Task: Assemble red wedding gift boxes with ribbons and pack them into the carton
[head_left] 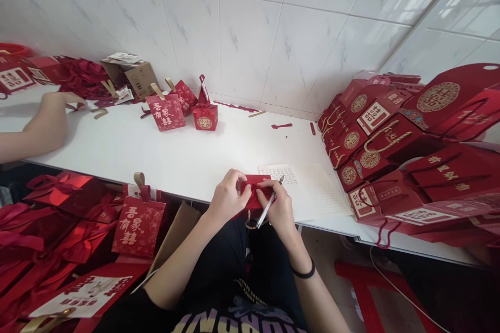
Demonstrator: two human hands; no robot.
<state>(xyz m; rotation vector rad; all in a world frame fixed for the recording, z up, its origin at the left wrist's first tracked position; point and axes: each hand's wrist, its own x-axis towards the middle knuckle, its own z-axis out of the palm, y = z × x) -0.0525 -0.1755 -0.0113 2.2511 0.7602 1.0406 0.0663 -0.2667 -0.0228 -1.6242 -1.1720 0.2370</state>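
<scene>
Both hands meet at a small red box (pixel 255 179) at the table's front edge. My left hand (pixel 230 192) pinches the red ribbon on its left side. On the right side, my right hand (pixel 276 205) has its thumb and fingers closed on the same ribbon. A pen (pixel 265 209) rests between the fingers of my right hand, its tip pointing up and to the right. Part of the box is hidden by my fingers. A twisted cord (pixel 250 220) hangs below it. Just behind and right of the box lies a sheet with handwriting (pixel 287 174).
Red gift boxes (pixel 367 158) crowd the table's right side. Two red bags (pixel 166 113) and a ribboned box (pixel 205 118) stand near the wall. Further left are a cardboard box (pixel 136 80) and another person's arm (pixel 42 127). Red packages (pixel 74 223) fill the lower left.
</scene>
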